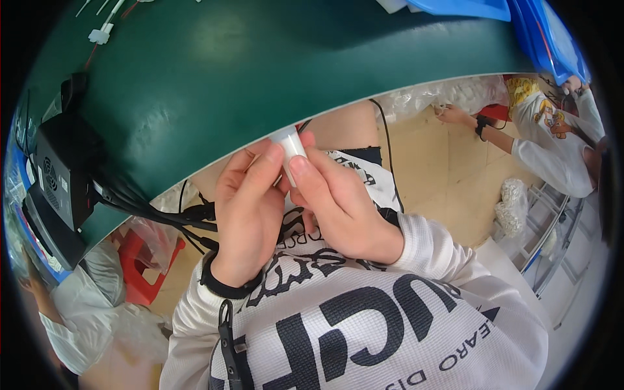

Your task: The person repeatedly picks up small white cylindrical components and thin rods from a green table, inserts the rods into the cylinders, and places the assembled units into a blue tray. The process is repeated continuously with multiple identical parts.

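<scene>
A small white tube-shaped piece (294,148), smooth and shiny, is held in front of my body at the near edge of the green table. My right hand (344,211) grips it between thumb and fingers from the right. From the left, my left hand (250,201) closes on its side with thumb and fingertips. A speck of red shows beside its upper end; what it belongs to is too small to tell. My fingers hide part of the piece.
On the green table (214,97), a black box-shaped device (62,169) with cables (153,211) stands left. White connectors with thin wires (101,34) lie far left; blue trays (468,8) are far right. Other people work at both sides. A red stool (140,276) stands lower left.
</scene>
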Action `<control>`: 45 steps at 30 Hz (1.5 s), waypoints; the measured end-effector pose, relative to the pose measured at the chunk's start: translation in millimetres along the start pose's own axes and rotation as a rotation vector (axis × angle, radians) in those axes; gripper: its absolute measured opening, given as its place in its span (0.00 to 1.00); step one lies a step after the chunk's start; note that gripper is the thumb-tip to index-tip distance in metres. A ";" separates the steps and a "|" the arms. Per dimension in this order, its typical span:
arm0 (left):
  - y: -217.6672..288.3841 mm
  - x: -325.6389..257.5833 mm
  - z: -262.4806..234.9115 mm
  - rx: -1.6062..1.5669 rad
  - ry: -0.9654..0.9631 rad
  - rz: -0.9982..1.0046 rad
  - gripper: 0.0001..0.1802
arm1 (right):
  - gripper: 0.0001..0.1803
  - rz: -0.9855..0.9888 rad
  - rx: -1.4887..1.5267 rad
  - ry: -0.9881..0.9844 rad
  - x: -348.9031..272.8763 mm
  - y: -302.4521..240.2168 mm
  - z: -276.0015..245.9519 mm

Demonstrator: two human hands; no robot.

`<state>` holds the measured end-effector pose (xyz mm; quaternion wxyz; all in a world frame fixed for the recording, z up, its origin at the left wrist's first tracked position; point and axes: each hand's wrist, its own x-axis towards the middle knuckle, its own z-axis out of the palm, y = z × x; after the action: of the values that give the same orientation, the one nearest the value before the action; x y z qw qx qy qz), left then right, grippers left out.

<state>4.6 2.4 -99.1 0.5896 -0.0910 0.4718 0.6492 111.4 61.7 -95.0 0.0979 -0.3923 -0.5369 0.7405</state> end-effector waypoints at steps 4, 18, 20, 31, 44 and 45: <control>-7.6 4.8 -14.3 -0.034 -0.098 0.017 0.11 | 0.17 -0.068 -0.221 0.024 2.9 -2.6 -0.3; -31.8 14.7 -20.5 -0.260 -0.290 -0.047 0.22 | 0.14 -0.198 -0.759 0.035 9.4 -15.1 -15.6; -30.9 14.8 -22.5 -0.264 -0.311 -0.024 0.22 | 0.14 -0.180 -0.737 0.041 9.5 -14.9 -12.3; -20.2 5.5 -5.0 -0.229 -0.037 -0.034 0.13 | 0.16 -0.019 -0.442 0.013 8.9 -11.9 -5.2; -21.4 -5.7 -17.4 0.062 -0.033 0.196 0.11 | 0.20 -0.062 -0.059 -0.131 4.1 25.8 -10.3; -22.4 -6.0 -18.9 0.062 -0.031 0.199 0.11 | 0.20 -0.056 -0.065 -0.128 4.4 26.7 -10.0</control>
<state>17.1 -18.4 -116.6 0.5320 -0.0152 0.4890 0.6911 122.7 60.6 -121.5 0.0712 -0.3321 -0.5764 0.7432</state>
